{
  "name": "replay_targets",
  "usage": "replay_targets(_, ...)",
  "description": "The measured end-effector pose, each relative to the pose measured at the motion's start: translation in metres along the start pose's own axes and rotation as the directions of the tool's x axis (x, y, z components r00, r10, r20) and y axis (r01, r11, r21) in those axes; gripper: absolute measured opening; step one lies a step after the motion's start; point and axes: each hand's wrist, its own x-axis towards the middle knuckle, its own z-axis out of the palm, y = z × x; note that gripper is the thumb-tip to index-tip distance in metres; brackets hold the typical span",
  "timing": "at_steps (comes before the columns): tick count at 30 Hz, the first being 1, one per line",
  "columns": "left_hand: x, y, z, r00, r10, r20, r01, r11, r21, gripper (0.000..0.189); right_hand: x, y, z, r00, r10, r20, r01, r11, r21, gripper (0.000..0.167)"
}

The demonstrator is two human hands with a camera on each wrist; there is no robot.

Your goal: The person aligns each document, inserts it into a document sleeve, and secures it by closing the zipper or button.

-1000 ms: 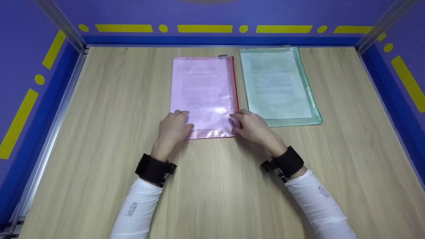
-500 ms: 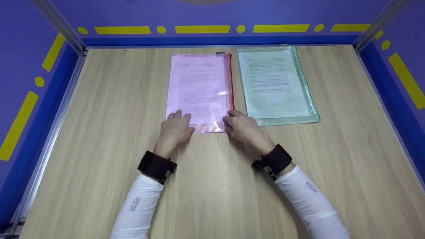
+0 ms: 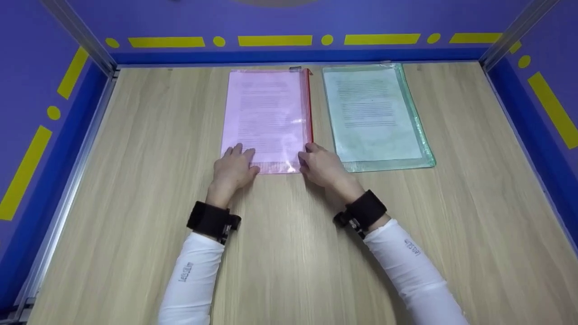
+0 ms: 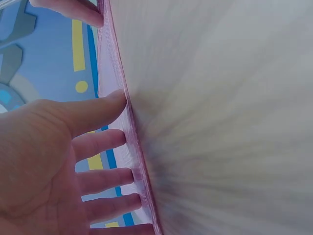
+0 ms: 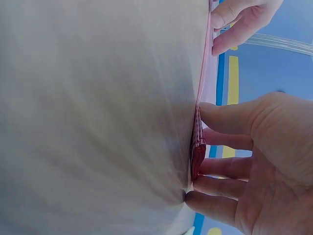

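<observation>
A pink zip document folder [image 3: 271, 115] with a printed sheet inside lies flat on the wooden table, its red zip edge [image 3: 309, 108] on the right. My left hand [image 3: 233, 170] rests on its near left corner with fingers spread; in the left wrist view the thumb and fingertips [image 4: 117, 138] touch the near edge. At the near right corner my right hand [image 3: 324, 167] touches the folder's edge. The right wrist view shows that hand's fairly straight fingers [image 5: 227, 167] against the red zip end, the thumb at the near edge.
A green zip document folder [image 3: 372, 115] with a printed sheet lies just right of the pink one, slightly angled. Blue panels with yellow marks [image 3: 274, 40] wall in the table [image 3: 280, 253] at the back and both sides.
The pink folder has slid away from me and slightly left, with both hands moving along at its near corners. Its far edge now lies nearer the back wall; the green folder stays put.
</observation>
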Motion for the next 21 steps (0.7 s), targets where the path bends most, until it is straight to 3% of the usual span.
replay_targets(4,0.002,-0.001,-0.002,1.000,0.002,-0.006,-0.002,1.000,-0.010,0.059,0.002,0.001,0.000,1.000,0.001,-0.016,-0.001,1.000,-0.003,0.020)
replay_targets(13,0.004,-0.001,-0.002,1.000,-0.017,-0.017,0.017,0.999,-0.038,0.058,0.001,0.006,0.001,1.000,0.005,-0.011,-0.005,0.998,0.065,0.032)
replay_targets(21,-0.003,-0.005,-0.005,0.989,-0.051,-0.136,0.029,0.987,-0.155,0.050,-0.011,0.015,-0.018,0.999,0.022,0.033,-0.030,0.968,0.248,0.048)
